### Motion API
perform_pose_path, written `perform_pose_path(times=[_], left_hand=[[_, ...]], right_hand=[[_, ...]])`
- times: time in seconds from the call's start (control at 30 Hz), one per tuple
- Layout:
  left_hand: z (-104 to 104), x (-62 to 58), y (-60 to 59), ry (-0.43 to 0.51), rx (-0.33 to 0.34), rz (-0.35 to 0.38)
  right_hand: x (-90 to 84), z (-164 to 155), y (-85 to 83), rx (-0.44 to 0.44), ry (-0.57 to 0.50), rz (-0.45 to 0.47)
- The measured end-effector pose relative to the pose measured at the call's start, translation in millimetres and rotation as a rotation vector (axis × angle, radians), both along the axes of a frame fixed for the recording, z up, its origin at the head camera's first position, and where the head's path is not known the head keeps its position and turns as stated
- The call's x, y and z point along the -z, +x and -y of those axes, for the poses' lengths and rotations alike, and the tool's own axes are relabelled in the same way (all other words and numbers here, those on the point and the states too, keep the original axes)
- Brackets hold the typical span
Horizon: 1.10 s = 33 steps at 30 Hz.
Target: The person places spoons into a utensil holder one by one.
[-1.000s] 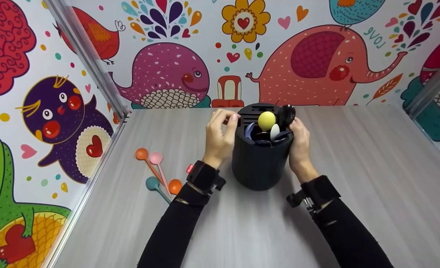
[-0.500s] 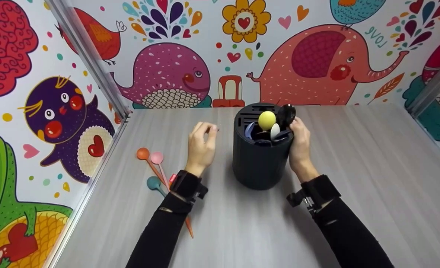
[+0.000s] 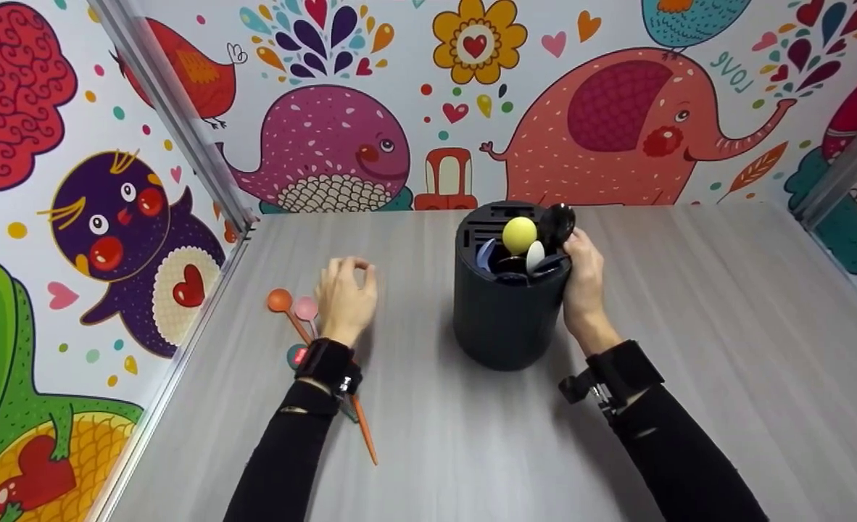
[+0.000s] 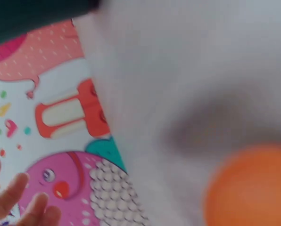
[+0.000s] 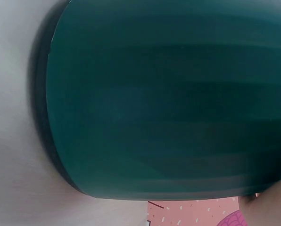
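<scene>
Cartoon-animal walls surround a grey worktop (image 3: 689, 326). Dark holder (image 3: 504, 304) stands mid-worktop, spoons inside; right hand (image 3: 582, 286) grips its side. Left hand (image 3: 345, 297), grip loose and empty, hovers over loose spoons (image 3: 294, 308) at left.

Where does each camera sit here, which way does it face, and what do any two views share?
Head: worn on the head, looking forward and down at the table; both forearms, left hand over the spoons, right hand on the dark holder.
Left wrist: low over the table, facing the wall; fingertips at lower left, a blurred orange spoon bowl.
Right wrist: pressed close to the holder's side; a sliver of hand at lower right.
Shared: head and right wrist both show the holder; head and left wrist share the purple whale on the wall.
</scene>
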State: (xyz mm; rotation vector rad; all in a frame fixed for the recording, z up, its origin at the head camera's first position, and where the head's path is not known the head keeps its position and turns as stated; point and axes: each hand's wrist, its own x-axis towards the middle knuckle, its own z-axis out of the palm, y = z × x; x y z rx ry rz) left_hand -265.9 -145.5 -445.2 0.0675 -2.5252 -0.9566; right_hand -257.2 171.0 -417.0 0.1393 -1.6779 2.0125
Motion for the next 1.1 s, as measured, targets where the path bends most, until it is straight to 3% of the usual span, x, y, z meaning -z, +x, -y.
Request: perform_pose_path(times=[0.33,0.6,0.83,1.1], left_hand=[[36.3,15.6,-13.6,-0.172,-0.177,0.268],[51.5,28.3,-11.4,-0.311,-0.168,0.457],[54.3,32.6,-10.0,-0.329,-0.154,0.512],[49.5,29.8,-12.6,-0.315,-0.14,0.492]], right_hand=[[0.0,1.8,-0.6,-0.01,-0.009,0.013],[0.3,2.7,-0.7,0.002,0.004,0.011],[0.3,1.8,-0.8,0.012,0.024,0.005],[-0.4,0.9,0.1,0.002,0.009,-0.005]])
